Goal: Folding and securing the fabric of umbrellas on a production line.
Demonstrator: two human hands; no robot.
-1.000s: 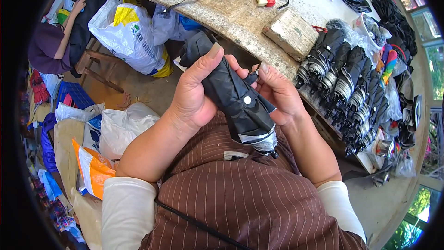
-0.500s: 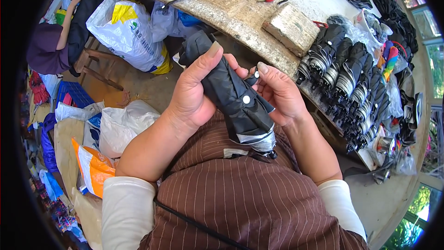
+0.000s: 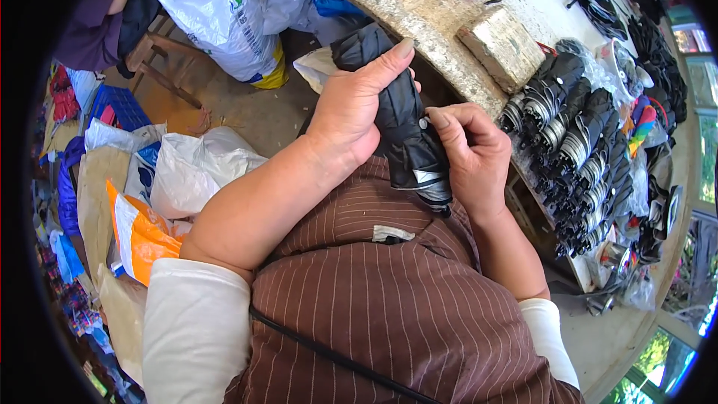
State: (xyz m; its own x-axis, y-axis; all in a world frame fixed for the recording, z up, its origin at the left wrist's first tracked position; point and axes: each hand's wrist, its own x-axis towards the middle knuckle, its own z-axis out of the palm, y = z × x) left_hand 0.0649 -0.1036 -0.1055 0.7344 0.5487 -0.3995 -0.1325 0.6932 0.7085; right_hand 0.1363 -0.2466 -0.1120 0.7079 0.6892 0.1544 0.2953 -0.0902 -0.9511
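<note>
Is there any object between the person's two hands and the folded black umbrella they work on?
Nothing visible stands between them. The left hand wraps directly around the folded black fabric umbrella, and the right hand touches its side near the small strap button. The worn wooden workbench lies beyond, apart from the hands.

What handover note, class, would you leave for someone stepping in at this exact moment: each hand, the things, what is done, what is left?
Left hand: wrapped around the folded black fabric umbrella, thumb along its upper part.
Right hand: fingertips pinching the umbrella's strap at its small snap button.
Umbrella: held against the chest, above the brown striped shirt. A row of rolled black umbrellas lies on the worn wooden bench to the right.
Done: canopy folded and rolled.
Left: whether the strap is fastened cannot be seen; check it.
</note>
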